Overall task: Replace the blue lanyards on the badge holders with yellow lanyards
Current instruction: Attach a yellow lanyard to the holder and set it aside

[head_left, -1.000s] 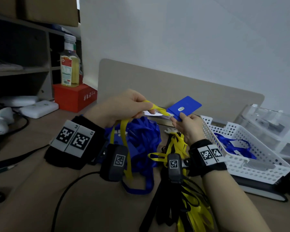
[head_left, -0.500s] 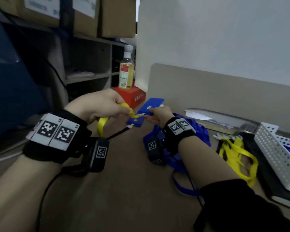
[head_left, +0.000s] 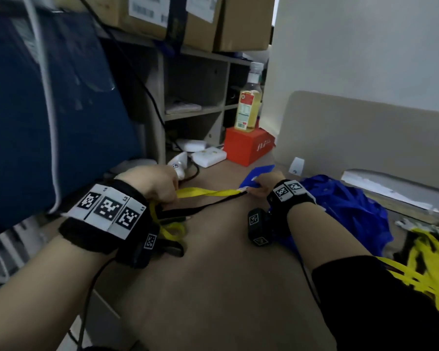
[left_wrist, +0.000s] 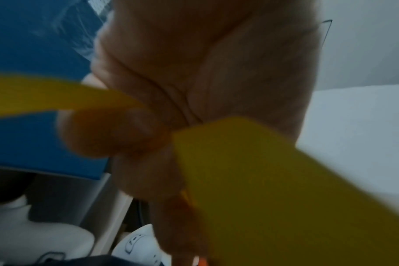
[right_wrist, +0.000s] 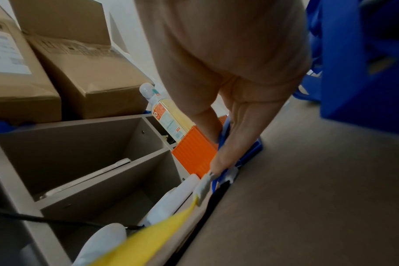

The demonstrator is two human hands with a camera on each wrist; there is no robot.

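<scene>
A blue badge holder lies low over the desk at the far left, and my right hand pinches its near end. A yellow lanyard runs taut from a white clip at the holder back to my left hand, which grips the strap in curled fingers. The strap's slack loops on the desk under my left wrist. In the right wrist view my thumb and fingers clamp the blue holder by its edge. A heap of blue lanyards lies to the right.
A red box with a bottle on it stands just beyond the holder, beside white devices and a shelf unit. A blue chair back is close at left. Yellow lanyards pile at the right edge.
Both hands have swung left across the desk and come down low. They have drawn apart, so the yellow strap between them is now stretched out straight.
</scene>
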